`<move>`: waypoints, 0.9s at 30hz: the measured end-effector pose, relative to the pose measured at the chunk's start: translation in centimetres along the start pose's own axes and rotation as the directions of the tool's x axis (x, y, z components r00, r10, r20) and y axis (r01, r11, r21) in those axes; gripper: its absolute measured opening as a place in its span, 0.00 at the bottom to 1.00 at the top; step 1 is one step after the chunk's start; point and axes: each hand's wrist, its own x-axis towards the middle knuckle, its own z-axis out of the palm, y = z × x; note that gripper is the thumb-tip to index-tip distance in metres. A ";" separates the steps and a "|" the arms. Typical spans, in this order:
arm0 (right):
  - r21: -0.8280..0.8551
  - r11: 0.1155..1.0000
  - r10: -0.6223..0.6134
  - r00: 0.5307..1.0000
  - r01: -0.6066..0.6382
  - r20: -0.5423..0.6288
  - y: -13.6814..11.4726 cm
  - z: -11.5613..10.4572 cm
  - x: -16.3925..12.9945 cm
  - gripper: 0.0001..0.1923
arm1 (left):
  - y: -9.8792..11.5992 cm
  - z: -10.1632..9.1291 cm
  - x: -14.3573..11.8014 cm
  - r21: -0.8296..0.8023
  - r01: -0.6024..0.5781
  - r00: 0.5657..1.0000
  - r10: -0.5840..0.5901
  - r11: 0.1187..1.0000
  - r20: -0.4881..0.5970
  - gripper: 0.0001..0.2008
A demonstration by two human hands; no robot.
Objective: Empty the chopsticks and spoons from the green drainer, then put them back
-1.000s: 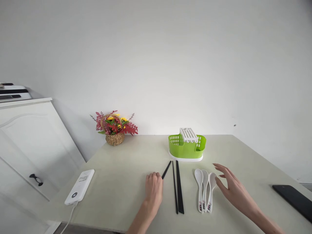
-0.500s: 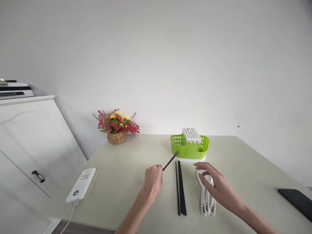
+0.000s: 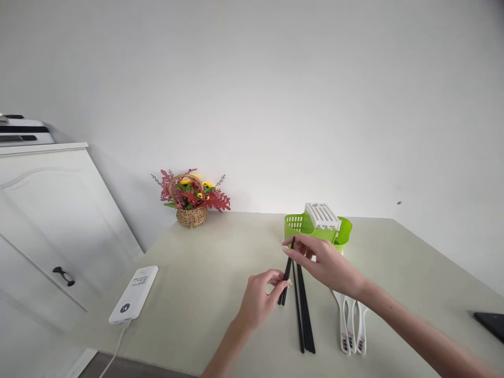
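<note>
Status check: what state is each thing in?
Held chopsticks, tilted
Left hand, pinching them
Right hand, fingers at their upper end
Other chopsticks, lying flat
White spoons, lying flat, partly hidden
Green basket, upright, partly hidden
Power bank, cable plugged in
Cabinet door, closed
Flower basket, upright
Black phone, flat, partly out of frame

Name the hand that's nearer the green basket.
Right. The right hand is in front of the green basket, partly hiding it from view; the left hand is farther off, to the basket's left and nearer the person.
</note>
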 end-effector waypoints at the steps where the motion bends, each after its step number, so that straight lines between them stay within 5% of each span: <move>1: -0.019 1.000 -0.006 1.000 0.006 -0.003 -0.2 0.0 0.1 0.20 | -0.2 0.1 -0.1 0.003 0.004 1.000 -0.004 1.000 0.000 0.10; 9: -0.144 0.989 -0.031 0.999 0.025 -0.045 -0.4 0.3 -0.5 0.20 | -2.2 -0.1 -0.5 -0.042 0.079 0.992 -0.074 0.996 0.100 0.12; 21: -0.056 0.998 -0.005 0.993 -0.002 -0.119 -0.2 0.8 -1.3 0.17 | -5.3 -0.1 1.1 -0.111 0.101 0.963 -0.069 0.989 0.260 0.15; 27: -0.118 0.992 -0.005 0.942 -0.037 -0.335 -0.3 -4.4 1.0 0.19 | -7.0 -0.5 4.1 -0.142 0.107 0.966 -0.069 0.984 0.247 0.20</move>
